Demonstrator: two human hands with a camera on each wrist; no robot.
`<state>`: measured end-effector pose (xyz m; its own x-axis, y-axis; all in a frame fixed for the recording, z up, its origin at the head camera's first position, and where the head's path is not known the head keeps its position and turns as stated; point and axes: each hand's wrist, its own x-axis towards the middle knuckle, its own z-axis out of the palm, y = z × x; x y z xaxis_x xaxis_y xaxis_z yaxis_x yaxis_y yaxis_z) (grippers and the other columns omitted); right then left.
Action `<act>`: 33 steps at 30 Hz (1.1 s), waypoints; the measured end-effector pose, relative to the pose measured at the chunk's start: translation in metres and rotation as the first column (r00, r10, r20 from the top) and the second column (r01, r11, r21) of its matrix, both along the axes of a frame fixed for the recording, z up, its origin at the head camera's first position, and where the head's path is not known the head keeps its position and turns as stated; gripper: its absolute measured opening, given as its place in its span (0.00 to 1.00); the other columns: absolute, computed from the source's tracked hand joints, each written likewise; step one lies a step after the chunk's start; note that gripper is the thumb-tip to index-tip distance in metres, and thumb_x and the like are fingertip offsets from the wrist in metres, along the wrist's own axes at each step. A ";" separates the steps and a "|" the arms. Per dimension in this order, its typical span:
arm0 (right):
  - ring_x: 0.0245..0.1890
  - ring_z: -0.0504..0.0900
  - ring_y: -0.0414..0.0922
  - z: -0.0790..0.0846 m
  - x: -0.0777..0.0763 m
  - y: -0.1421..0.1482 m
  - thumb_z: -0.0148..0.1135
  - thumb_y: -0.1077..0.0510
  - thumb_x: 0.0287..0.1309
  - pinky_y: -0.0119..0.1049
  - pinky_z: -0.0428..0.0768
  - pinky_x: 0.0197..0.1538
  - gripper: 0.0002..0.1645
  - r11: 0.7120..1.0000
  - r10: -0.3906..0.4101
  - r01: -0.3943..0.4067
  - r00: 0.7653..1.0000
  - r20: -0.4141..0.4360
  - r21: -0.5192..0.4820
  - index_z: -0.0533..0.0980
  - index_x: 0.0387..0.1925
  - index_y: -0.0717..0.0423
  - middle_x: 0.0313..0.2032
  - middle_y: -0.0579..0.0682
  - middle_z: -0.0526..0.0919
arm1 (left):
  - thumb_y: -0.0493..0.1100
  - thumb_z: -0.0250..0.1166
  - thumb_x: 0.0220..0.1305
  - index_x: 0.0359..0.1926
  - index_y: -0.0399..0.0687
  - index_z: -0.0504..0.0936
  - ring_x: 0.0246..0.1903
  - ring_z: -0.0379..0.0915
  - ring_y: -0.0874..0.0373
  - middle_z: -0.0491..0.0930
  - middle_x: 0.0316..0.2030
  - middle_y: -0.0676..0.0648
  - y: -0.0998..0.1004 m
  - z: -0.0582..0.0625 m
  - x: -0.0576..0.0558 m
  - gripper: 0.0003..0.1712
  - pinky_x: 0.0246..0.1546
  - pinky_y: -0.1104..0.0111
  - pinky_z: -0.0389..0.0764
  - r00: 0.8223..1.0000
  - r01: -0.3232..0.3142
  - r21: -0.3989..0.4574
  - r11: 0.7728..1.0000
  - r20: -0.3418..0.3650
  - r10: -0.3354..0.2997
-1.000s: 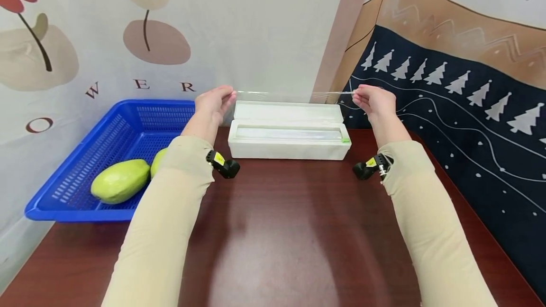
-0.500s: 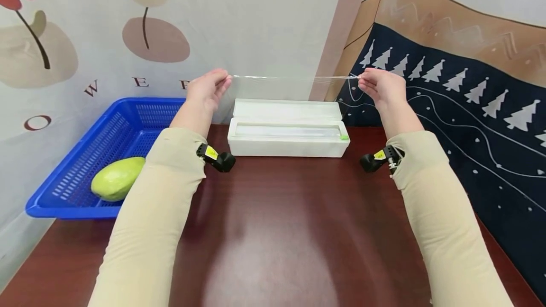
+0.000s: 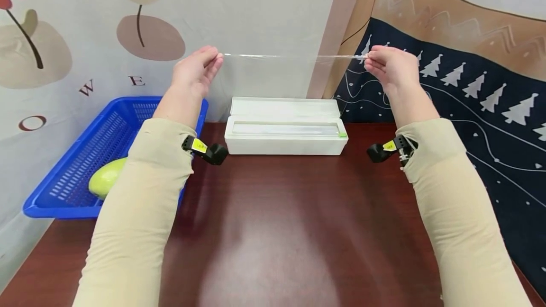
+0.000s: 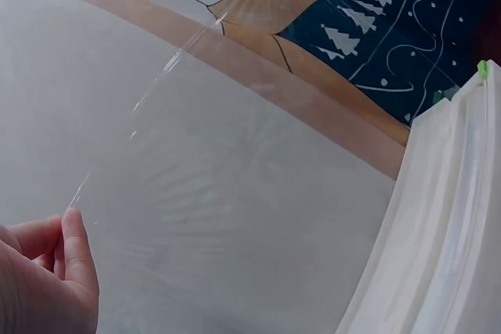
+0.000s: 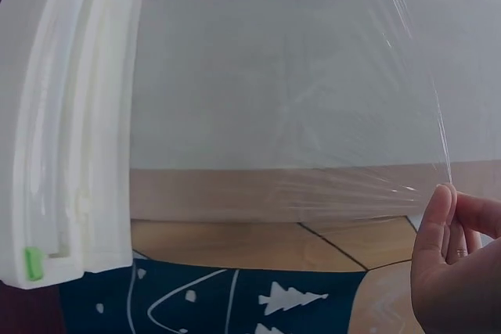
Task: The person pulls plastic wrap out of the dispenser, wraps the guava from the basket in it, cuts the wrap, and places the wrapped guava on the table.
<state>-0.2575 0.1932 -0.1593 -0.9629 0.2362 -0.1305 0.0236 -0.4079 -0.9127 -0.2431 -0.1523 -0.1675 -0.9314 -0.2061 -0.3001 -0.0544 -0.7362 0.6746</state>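
A clear sheet of plastic wrap (image 3: 273,56) is stretched taut between both hands, above a white wrap dispenser box (image 3: 286,146). My left hand (image 3: 192,72) pinches its left corner between thumb and fingers; my right hand (image 3: 394,67) pinches the right corner the same way. In the right wrist view the film (image 5: 329,123) spans from the dispenser (image 5: 109,138) to the fingertips, with creases fanning out from the pinch. The dispenser's lid (image 3: 286,107) stands raised at the back, and a green slider (image 3: 342,134) sits at its right end.
To the left, a blue plastic basket (image 3: 59,210) holds a green-yellow fruit (image 3: 104,177), partly hidden by the left sleeve. Everything stands on a dark red-brown table (image 3: 273,231). Printed cloth (image 3: 264,13) hangs directly behind the dispenser.
Both hands have risen and moved slightly apart, drawing the plastic wrap's edge higher above the dispenser. The left forearm now covers more of the basket and fruit.
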 end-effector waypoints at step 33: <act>0.20 0.82 0.45 0.047 0.008 0.011 0.64 0.71 0.50 0.28 0.81 0.28 0.08 0.997 -0.029 0.018 0.986 -0.162 -0.071 0.80 0.35 0.63 0.24 0.54 0.82 | 0.26 0.64 0.54 0.35 0.41 0.81 0.24 0.78 0.57 0.80 0.25 0.45 0.015 0.051 0.006 0.09 0.35 0.74 0.82 0.993 -0.046 0.056 0.997 -0.109 0.052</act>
<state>-0.2491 0.2044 -0.1126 -0.9670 0.2547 0.0110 -0.1335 -0.4690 -0.8731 -0.2368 -0.1371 -0.1163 -0.9487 -0.2386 -0.2077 0.0552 -0.7713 0.6341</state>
